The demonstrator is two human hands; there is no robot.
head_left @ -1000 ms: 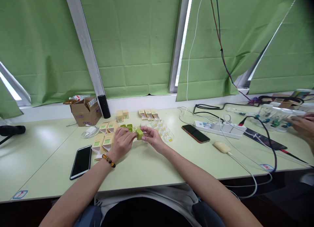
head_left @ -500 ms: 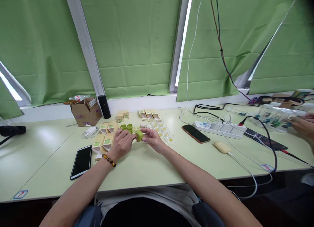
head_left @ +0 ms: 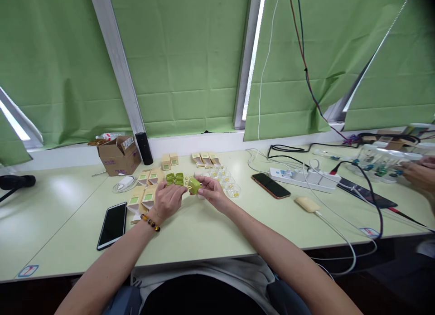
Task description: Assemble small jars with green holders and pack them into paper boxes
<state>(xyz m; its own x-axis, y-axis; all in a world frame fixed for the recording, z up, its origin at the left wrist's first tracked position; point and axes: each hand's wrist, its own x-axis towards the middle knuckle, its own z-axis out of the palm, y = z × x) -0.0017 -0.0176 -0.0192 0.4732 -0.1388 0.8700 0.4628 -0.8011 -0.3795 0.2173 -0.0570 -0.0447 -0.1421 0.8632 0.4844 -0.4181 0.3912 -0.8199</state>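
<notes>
Between finger and thumb, my right hand [head_left: 215,195] holds a small green box-shaped piece [head_left: 194,186], tilted on its side. My left hand [head_left: 169,201] is closed in a pinch against the left face of that piece. A tiny pale bit shows at its fingertips, too small to name. Just beyond my left hand are several green square cups [head_left: 175,178], with small yellowish pieces [head_left: 186,180] beside them. Clear round plastic cups with yellow bits inside [head_left: 233,190] stand to the right of my right hand. Small cream cartons with green labels [head_left: 148,196] are partly behind my left hand.
A phone [head_left: 112,225] lies at left and another phone [head_left: 271,185] at right. Behind are a cardboard box [head_left: 118,156] and a black cylinder [head_left: 144,148]. On the right are a power strip [head_left: 304,180], cables, a cream charger [head_left: 306,204] and another person's hand [head_left: 421,173] by clear jars [head_left: 387,163].
The green piece has turned in my right hand and is now tilted. A small pale bit has come into view between it and my left fingertips. Both hands stay nearly in place.
</notes>
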